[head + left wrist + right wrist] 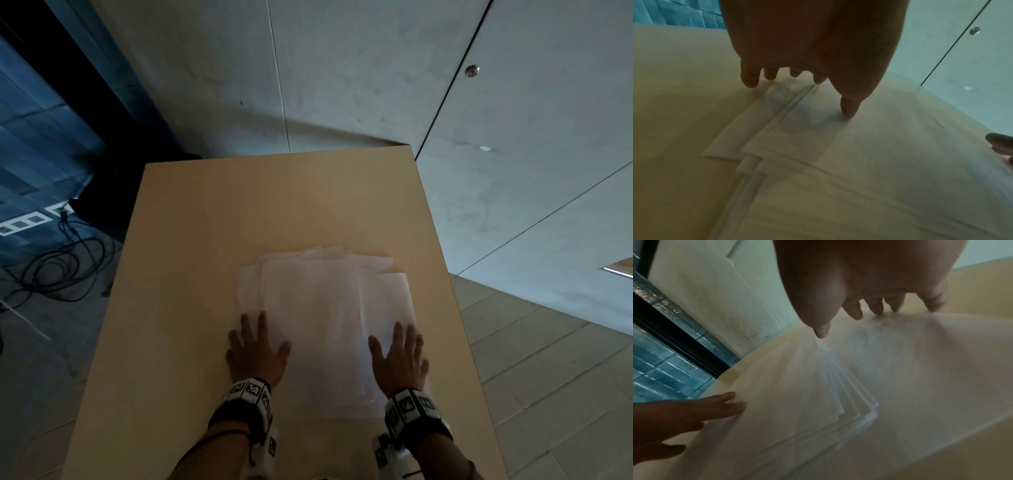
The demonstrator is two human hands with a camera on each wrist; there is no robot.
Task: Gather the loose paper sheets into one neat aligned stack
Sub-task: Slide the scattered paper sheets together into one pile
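The fingers [244,325] of the left hand [256,353] lie straight and spread wide, palm down, on the left side of the paper sheets [322,318], with the outermost finger out past the sheets' left edge over the bare table [178,274] and the thumb reaching inward onto the top sheet. From the left wrist view, the fingertips [750,79] touch down right where the staggered left edges of the sheets [838,162] fan out in steps, and the thumb presses on the top sheet just inside those edges. The pile sits near the middle of the light wooden table, between the two hands, its far corners splayed unevenly and several offset sheet edges showing on both sides. On the right, the right hand [399,359] mirrors the left: fingers straight and spread wide, flat on the right part of the pile, nothing gripped or pinched. In the right wrist view its fingertips [854,311] rest on the topmost right-hand sheet, while a fan of loose sheet corners [855,402] lies below the thumb, toward the left hand [674,415], which lies flat on the far side of the pile. Both wrists wear bands with black-and-white markers [251,390].
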